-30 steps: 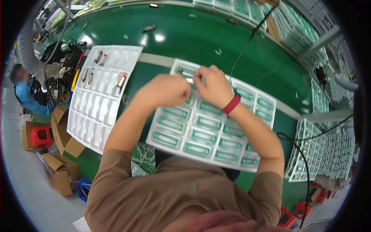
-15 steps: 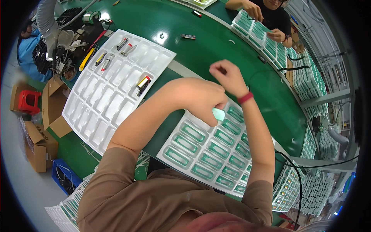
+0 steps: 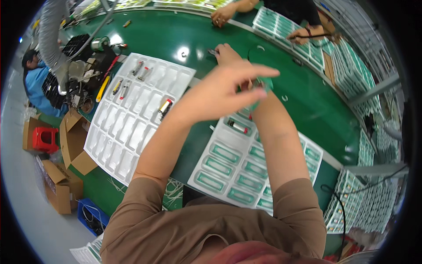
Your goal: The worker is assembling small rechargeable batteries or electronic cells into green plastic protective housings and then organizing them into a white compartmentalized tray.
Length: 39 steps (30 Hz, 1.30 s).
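The person's left hand (image 3: 215, 90) hangs above the worktop (image 3: 154, 35), blurred, crossing over the right forearm, its index finger and thumb spread apart. A teal piece (image 3: 268, 83) shows at those fingertips; whether they grip it, one cannot tell. The right hand (image 3: 228, 55) reaches farther out, its fingers at a small dark cylindrical component (image 3: 213, 52) lying on the far part of the worktop; whether they have closed around it is unclear.

Below the hands, on the near right, lies a white compartment tray (image 3: 226, 187). Most of its visible pockets hold teal rectangular inserts (image 3: 217, 166), while one far-left pocket holds a red-ended cylindrical component (image 3: 237, 126). The right forearm hides part of this tray.

To the left lies a white blister tray (image 3: 162, 75) with five slim components: four in its far-left pockets and one, red and yellow, near its right edge. Beyond its left side are a yellow-handled tool (image 3: 103, 88) and a spool of wire (image 3: 100, 43).

Across the worktop, at the far right, a co-worker's hand (image 3: 303, 35) is over another tray of teal inserts (image 3: 272, 22); that co-worker's other hand (image 3: 223, 15) rests farther left. Open cardboard boxes (image 3: 79, 152) and a red stool (image 3: 45, 138) stand at far left.
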Motion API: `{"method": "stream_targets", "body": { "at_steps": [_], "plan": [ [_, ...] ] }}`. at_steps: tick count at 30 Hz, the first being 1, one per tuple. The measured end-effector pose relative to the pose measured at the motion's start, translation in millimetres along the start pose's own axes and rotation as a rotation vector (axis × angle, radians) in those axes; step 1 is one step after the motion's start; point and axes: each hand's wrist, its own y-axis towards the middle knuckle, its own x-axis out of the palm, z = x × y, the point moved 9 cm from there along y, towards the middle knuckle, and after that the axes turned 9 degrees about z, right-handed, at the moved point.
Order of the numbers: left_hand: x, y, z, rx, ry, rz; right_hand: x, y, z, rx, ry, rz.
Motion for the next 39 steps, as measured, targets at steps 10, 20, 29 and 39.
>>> {"method": "stream_targets", "body": {
  "at_steps": [10,20,29,39],
  "plan": [
    [51,7,-41,-0.459,-0.547,0.013,-227,-191,54,0.337,0.81,0.198],
    [120,12,-48,-0.541,-0.923,0.044,-311,-332,52,0.382,1.328,0.35],
    [145,5,-36,-0.532,-0.978,-0.052,-309,-331,43,0.33,1.406,0.322],
    [167,-9,-42,-0.581,-0.859,-0.112,-301,-333,41,0.317,1.039,0.414]
  ]
}}
